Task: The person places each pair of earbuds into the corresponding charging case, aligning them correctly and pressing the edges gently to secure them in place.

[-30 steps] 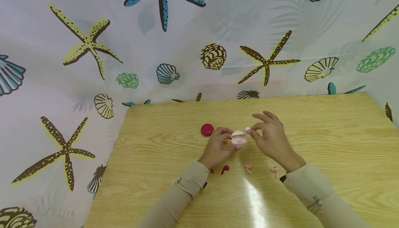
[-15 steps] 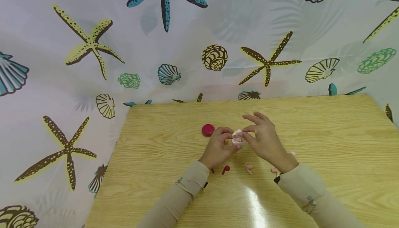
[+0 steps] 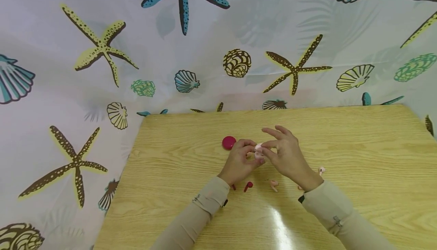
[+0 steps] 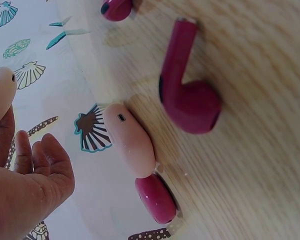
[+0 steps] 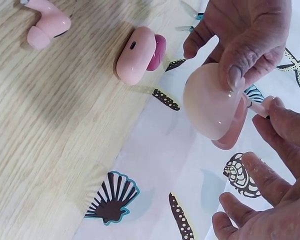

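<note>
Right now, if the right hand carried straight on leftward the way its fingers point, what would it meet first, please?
Most likely the open pink earbud case gripped by the left hand; the right hand pinches a pink earbud at its opening.

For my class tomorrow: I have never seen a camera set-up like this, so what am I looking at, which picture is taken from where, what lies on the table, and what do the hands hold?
There is no machine here: a person works with two bare hands and wears three cameras. The wide picture comes from the head and looks down on a wooden table in front of a seashell curtain. The two close pictures come from the wrists.

The left hand holds an open pink earbud case. The right hand pinches a pink earbud at the case's opening.

On the table lie a closed dark red case, another pink case that only the wrist views show, a dark red earbud and a pink earbud. Another small pink piece lies by the right wrist.
</note>
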The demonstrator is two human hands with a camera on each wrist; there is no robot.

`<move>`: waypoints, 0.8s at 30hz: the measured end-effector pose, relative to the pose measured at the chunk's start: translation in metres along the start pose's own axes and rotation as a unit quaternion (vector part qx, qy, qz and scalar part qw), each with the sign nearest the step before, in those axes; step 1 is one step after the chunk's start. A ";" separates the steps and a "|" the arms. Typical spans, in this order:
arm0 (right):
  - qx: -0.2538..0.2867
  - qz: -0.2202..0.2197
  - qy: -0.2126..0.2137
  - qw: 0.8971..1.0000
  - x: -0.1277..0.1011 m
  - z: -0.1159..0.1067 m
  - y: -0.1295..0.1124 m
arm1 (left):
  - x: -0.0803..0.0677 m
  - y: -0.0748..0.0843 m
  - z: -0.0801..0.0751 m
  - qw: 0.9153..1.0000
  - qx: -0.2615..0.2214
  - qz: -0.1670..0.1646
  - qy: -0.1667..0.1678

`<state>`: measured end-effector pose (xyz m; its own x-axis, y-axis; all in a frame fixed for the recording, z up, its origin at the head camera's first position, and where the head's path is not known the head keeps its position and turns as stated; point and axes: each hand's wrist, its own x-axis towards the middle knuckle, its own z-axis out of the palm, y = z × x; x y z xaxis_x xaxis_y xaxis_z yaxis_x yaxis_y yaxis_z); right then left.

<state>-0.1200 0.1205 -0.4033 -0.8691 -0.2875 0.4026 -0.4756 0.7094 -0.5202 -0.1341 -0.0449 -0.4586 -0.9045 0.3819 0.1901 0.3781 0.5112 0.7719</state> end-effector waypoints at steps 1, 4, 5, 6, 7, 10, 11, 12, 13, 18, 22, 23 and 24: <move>0.001 -0.002 0.001 1.000 0.000 0.001 0.001 | 0.000 0.000 0.000 1.000 -0.002 0.000 0.000; 0.005 -0.006 0.003 1.000 0.000 0.003 0.002 | 0.000 0.001 0.000 1.000 -0.006 0.002 0.001; 0.005 -0.007 0.003 1.000 -0.001 0.003 0.002 | 0.000 0.001 0.000 1.000 -0.004 0.004 0.002; 0.007 -0.007 0.003 1.000 -0.001 0.003 0.002 | 0.000 0.001 0.000 1.000 -0.005 0.004 0.003; 0.006 -0.007 0.003 1.000 -0.001 0.004 0.002 | 0.000 0.001 0.000 1.000 -0.006 0.004 0.003; 0.004 -0.007 0.003 1.000 -0.001 0.004 0.002 | 0.000 0.001 0.000 1.000 -0.009 0.003 0.002; 0.003 -0.007 0.003 1.000 -0.001 0.004 0.003 | 0.000 0.001 0.000 1.000 -0.012 0.001 0.002; 0.002 -0.006 0.003 1.000 -0.001 0.004 0.003 | 0.000 0.002 0.000 1.000 -0.014 -0.002 0.001; 0.001 -0.004 0.003 1.000 -0.001 0.004 0.003 | 0.000 0.002 0.000 1.000 -0.017 -0.004 0.001; 0.000 0.003 -0.004 1.000 -0.003 0.003 0.002 | 0.000 0.003 -0.001 1.000 -0.029 -0.013 0.001; 0.002 0.007 -0.009 1.000 -0.004 0.004 0.003 | 0.000 0.002 -0.001 1.000 -0.030 -0.009 0.003; 0.001 0.008 -0.009 1.000 -0.004 0.004 0.004 | 0.000 0.002 -0.001 1.000 -0.030 -0.006 0.005; 0.001 0.008 -0.010 1.000 -0.004 0.004 0.004 | 0.000 0.002 -0.001 1.000 -0.026 -0.001 0.006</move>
<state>-0.1192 0.1215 -0.4101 -0.8787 -0.2895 0.3797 -0.4628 0.7121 -0.5280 -0.1338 -0.0444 -0.4563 -0.9080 0.3705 0.1956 0.3653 0.4714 0.8027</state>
